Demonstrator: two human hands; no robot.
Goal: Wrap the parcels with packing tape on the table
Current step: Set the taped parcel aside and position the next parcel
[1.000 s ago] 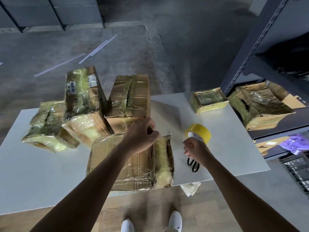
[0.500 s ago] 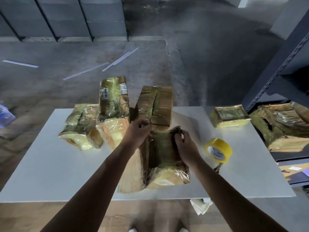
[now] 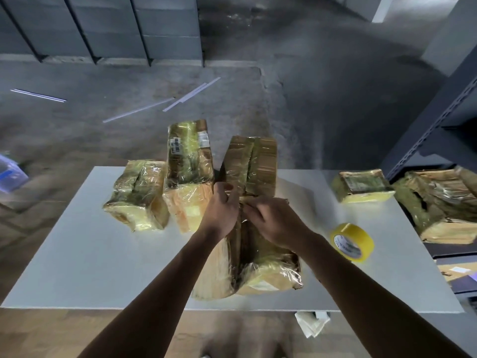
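Note:
A tape-covered cardboard parcel (image 3: 255, 270) stands on its edge at the front middle of the white table (image 3: 90, 254). My left hand (image 3: 222, 208) and my right hand (image 3: 271, 218) both grip its top edge, close together. A yellow roll of packing tape (image 3: 352, 241) lies on the table to the right of the parcel, apart from my hands. Three more wrapped parcels stand behind: one at the left (image 3: 136, 195), a tall one (image 3: 189, 161), and another (image 3: 251, 166) just beyond my hands.
A small wrapped parcel (image 3: 361, 186) sits at the table's far right. A crumpled parcel (image 3: 438, 205) rests on the dark metal shelf (image 3: 433, 125) to the right. Crumpled paper (image 3: 311, 324) hangs below the table's front edge. Grey concrete floor lies beyond.
My right hand left the tape roll and joined the left on the parcel. The parcel went from lying flat to standing on its edge. The view tilted up and leftward.

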